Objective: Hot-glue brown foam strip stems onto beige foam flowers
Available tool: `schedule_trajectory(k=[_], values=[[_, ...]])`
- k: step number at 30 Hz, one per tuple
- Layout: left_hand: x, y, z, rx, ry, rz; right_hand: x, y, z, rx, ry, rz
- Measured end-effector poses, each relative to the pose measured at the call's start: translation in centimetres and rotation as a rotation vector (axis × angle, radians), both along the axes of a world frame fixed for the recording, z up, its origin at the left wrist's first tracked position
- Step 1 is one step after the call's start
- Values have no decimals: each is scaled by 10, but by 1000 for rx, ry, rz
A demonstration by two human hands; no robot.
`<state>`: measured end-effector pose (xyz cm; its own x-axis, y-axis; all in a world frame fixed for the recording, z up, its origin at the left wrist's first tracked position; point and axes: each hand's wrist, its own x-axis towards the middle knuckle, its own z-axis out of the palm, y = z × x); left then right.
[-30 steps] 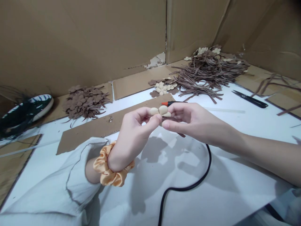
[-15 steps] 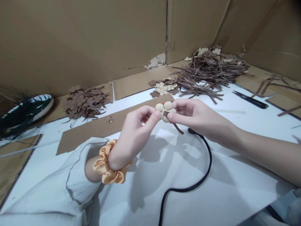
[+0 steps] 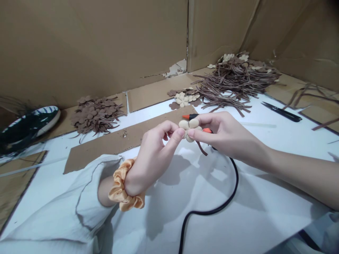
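1. one cream flower [image 3: 194,122], five-petalled as far as we can make out, held above the white work surface [image 3: 212,233] between both hands; we count this as the piece in work.
2. one left hand [image 3: 156,158], narrow, thumb and fingers pinching the flower's left edge.
3. one right hand [image 3: 230,135], likewise narrow, thumb across the flower's front, fingers behind its right side.
4. one brown strip [image 3: 201,148], its tail hanging below the right thumb; the upper part is hidden, so we cannot tell whether it is fixed to the flower. we judge this piece partly made: strip and flower are together, the joining unconfirmed.
5. one orange-tipped black tool [image 3: 189,116], lying behind the hands, partly covered by them; a black cable [image 3: 236,176] curves nearby.
6. one pile of brown flowers [image 3: 90,114], far left, striped strips among them; we cannot tell whether these are finished.
7. one small group of cream and brown flowers [image 3: 182,99], beyond the hands.
8. one large heap of strips [image 3: 233,81], far right, more flowers behind it; we judge this stock unworked, so plenty seems left.
9. one pair of black snips [image 3: 282,112], lying right of the heap's front, untouched.
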<state>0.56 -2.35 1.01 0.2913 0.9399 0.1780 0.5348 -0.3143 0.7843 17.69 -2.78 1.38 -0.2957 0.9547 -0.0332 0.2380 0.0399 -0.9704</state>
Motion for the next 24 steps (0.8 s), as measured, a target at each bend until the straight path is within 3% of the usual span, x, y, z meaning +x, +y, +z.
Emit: schedule_trajectory(k=[9,14,20,24], values=[[0,0,-2,55,28,-16,-1,-2,1,42,4,-27],[0,1,-4,58,17,-15,1,2,-1,38,36,24],[-1,3,-4,72,-3,30,7,11,-4,-141,97,99],[-1,2,-4,94,-4,20,7,11,-3,-133,63,83]])
